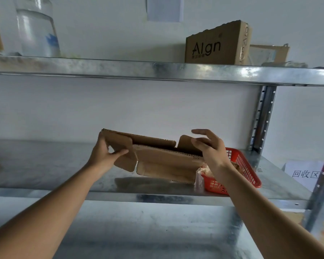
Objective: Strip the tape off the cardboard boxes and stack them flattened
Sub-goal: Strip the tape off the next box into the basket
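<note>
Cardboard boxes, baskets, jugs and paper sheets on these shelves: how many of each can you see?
Cardboard boxes: 3, the flattened box held by the left hand and right hand, the printed box, and the open box behind it
Red baskets: 1
Clear water jugs: 1
Paper sheets: 2, the wall sheet and the shelf sign
Total: 7

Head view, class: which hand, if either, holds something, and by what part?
The left hand pinches the flattened cardboard box by its left end flap. The right hand is spread at the right end; a grip cannot be told.
</note>
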A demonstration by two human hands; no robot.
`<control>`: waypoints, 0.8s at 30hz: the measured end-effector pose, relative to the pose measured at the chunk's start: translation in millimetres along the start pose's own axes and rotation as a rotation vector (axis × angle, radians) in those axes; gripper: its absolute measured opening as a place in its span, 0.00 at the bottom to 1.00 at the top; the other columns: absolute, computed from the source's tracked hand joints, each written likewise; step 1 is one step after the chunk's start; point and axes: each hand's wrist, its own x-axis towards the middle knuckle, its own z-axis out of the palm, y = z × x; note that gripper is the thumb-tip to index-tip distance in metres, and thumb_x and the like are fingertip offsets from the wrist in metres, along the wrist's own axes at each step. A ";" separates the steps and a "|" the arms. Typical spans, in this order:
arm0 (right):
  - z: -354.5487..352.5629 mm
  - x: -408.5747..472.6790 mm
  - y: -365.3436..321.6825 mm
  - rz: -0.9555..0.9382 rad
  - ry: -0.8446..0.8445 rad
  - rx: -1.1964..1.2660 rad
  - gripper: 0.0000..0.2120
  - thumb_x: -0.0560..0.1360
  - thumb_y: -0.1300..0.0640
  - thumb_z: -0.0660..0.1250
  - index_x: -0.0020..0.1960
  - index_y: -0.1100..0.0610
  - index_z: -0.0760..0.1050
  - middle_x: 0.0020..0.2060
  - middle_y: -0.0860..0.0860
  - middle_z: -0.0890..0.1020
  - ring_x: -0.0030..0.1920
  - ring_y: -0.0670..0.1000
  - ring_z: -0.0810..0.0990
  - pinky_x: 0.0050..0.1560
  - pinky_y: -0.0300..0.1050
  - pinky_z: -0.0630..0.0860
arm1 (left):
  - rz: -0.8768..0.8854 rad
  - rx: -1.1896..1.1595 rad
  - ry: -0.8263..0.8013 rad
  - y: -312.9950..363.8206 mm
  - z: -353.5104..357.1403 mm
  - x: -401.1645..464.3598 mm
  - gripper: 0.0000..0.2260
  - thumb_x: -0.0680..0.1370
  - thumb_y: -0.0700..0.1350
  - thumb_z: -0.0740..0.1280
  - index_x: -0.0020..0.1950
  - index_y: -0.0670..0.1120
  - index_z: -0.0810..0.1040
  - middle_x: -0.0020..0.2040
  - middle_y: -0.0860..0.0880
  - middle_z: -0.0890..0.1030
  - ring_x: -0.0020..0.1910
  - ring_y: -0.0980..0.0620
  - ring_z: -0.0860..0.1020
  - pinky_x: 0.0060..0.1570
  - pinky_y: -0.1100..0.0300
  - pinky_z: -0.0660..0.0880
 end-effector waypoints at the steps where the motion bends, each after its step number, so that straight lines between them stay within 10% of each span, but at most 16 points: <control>1: 1.3 -0.6 -1.2 0.011 0.026 0.050 0.10 0.81 0.55 0.69 0.60 0.44 0.81 0.51 0.47 0.87 0.56 0.52 0.85 0.48 0.48 0.84 | 0.003 -0.035 0.013 0.2 -1.7 -0.2 0.30 0.70 0.42 0.82 0.66 0.48 0.70 0.61 0.51 0.82 0.63 0.52 0.80 0.68 0.45 0.75; 6: 17.0 -11.3 -7.8 -0.032 0.100 0.147 0.16 0.81 0.38 0.62 0.64 0.43 0.78 0.55 0.48 0.85 0.58 0.57 0.84 0.41 0.51 0.82 | -0.028 0.005 0.030 3.6 -11.8 0.4 0.26 0.74 0.51 0.78 0.61 0.52 0.64 0.59 0.51 0.79 0.58 0.50 0.80 0.60 0.44 0.79; 9: 28.9 -23.4 -4.8 -0.056 0.109 0.056 0.23 0.75 0.29 0.61 0.68 0.32 0.70 0.62 0.45 0.81 0.63 0.50 0.80 0.57 0.51 0.80 | -0.032 0.020 0.030 2.3 -23.3 -1.6 0.24 0.76 0.55 0.76 0.59 0.53 0.62 0.59 0.52 0.78 0.58 0.50 0.79 0.57 0.47 0.79; 13: 52.5 -49.3 2.7 -0.178 0.037 -0.250 0.31 0.80 0.39 0.67 0.78 0.32 0.56 0.59 0.42 0.79 0.51 0.35 0.81 0.44 0.33 0.79 | -0.093 -0.014 0.011 -4.1 -48.6 -0.9 0.26 0.77 0.60 0.73 0.63 0.54 0.61 0.66 0.48 0.75 0.64 0.45 0.75 0.62 0.42 0.76; 19: 89.9 -105.2 9.5 -0.249 0.145 -0.573 0.40 0.77 0.34 0.67 0.81 0.33 0.48 0.76 0.42 0.68 0.71 0.52 0.73 0.64 0.62 0.78 | -0.088 -0.106 -0.094 -22.0 -77.8 -22.4 0.29 0.78 0.56 0.74 0.70 0.57 0.61 0.67 0.52 0.76 0.66 0.48 0.75 0.65 0.47 0.73; 24: 95.8 -173.0 18.5 -0.028 0.117 -0.685 0.53 0.64 0.29 0.76 0.79 0.29 0.48 0.70 0.42 0.73 0.67 0.49 0.73 0.64 0.53 0.76 | -0.008 -0.089 -0.190 -27.2 -89.1 -59.5 0.39 0.78 0.52 0.75 0.79 0.65 0.54 0.73 0.60 0.72 0.67 0.58 0.72 0.67 0.58 0.67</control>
